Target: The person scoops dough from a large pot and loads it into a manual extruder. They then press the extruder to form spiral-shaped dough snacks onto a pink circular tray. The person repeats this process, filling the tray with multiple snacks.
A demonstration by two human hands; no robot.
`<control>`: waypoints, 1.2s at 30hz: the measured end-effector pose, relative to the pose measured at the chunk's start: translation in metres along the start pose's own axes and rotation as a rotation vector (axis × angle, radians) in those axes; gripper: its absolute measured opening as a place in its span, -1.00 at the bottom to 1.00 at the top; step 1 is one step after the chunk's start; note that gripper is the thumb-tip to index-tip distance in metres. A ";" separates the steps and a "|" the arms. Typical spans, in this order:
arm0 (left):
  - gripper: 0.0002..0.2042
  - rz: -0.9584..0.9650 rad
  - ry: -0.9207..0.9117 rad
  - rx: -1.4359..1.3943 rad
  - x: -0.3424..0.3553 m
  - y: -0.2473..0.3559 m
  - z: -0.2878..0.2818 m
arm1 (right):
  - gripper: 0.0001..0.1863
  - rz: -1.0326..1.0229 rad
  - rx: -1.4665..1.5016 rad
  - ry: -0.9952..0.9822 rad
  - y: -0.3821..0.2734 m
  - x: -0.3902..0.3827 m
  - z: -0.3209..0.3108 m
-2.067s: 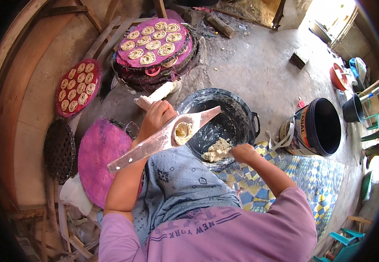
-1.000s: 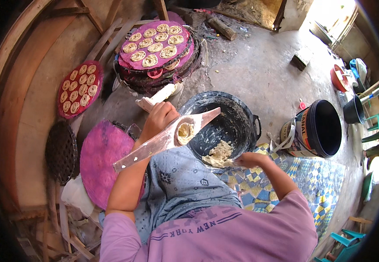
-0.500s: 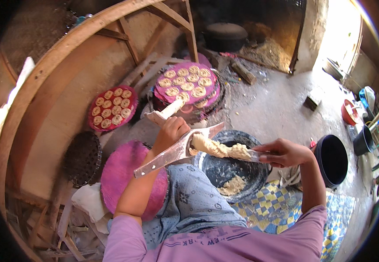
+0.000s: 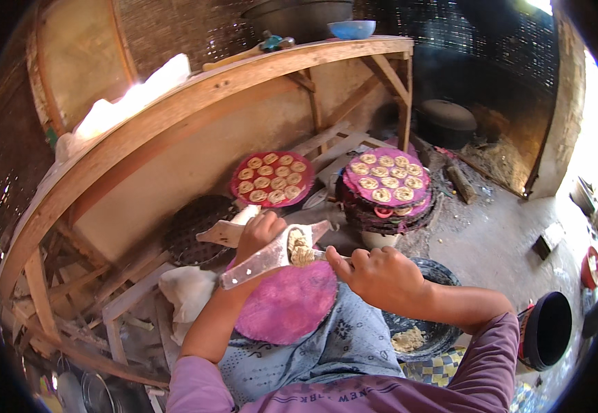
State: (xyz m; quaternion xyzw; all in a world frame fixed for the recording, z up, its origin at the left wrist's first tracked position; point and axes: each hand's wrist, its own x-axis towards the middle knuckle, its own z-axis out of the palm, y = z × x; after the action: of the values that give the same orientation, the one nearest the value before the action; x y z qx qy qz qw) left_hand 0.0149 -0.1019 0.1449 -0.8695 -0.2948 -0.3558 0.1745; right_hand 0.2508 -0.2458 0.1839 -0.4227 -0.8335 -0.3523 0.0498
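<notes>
My left hand (image 4: 262, 230) grips a wooden press tool (image 4: 247, 272) with pointed ends and an opening in its middle. Pale dough (image 4: 302, 253) fills that opening and bulges out of it. My right hand (image 4: 388, 275) holds a thin flat scraper (image 4: 326, 255) against the dough, at the opening's right side. Below the tool lies a round pink mesh tray (image 4: 282, 306), bare on top. Under my right arm stands a dark basin (image 4: 443, 327) with a lump of dough (image 4: 406, 339) in it.
Pink trays (image 4: 385, 184) with noodle nests form a stack at the back right; a red tray (image 4: 271, 179) of nests is left of it. A wooden bench (image 4: 175, 120) arches across the back. A blackened pot (image 4: 445, 124), bucket (image 4: 545, 330) and wood block (image 4: 548, 241) stand around.
My right hand has risen from the basin to the tool with dough, which now sits mostly in the opening. The view has swung up and left, showing more of the bench.
</notes>
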 end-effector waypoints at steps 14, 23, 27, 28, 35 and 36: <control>-0.81 -0.346 0.235 0.243 -0.069 -0.031 -0.056 | -0.33 0.321 1.239 0.343 -0.103 0.076 0.057; -0.78 -0.231 0.247 0.491 -0.071 -0.035 -0.057 | -0.55 0.442 1.497 0.101 -0.092 0.038 0.062; -0.75 -0.195 0.239 0.540 -0.055 -0.030 -0.048 | -0.55 0.478 1.552 -0.010 -0.097 0.031 0.063; -0.74 -0.183 0.233 0.486 -0.054 -0.030 -0.046 | -0.55 0.466 1.578 -0.020 -0.098 0.026 0.063; -0.60 -0.708 0.251 0.019 -0.118 -0.051 -0.061 | -0.58 0.772 1.614 -0.167 -0.022 -0.083 0.090; -0.54 -0.774 0.122 0.200 -0.142 -0.060 -0.081 | -0.60 0.915 1.496 -0.221 -0.014 -0.111 0.104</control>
State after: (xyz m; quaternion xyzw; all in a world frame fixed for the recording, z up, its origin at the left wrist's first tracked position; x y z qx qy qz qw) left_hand -0.1462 -0.1531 0.1041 -0.6503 -0.6227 -0.4156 0.1288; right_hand 0.3333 -0.2598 0.0560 -0.6032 -0.5949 0.3826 0.3686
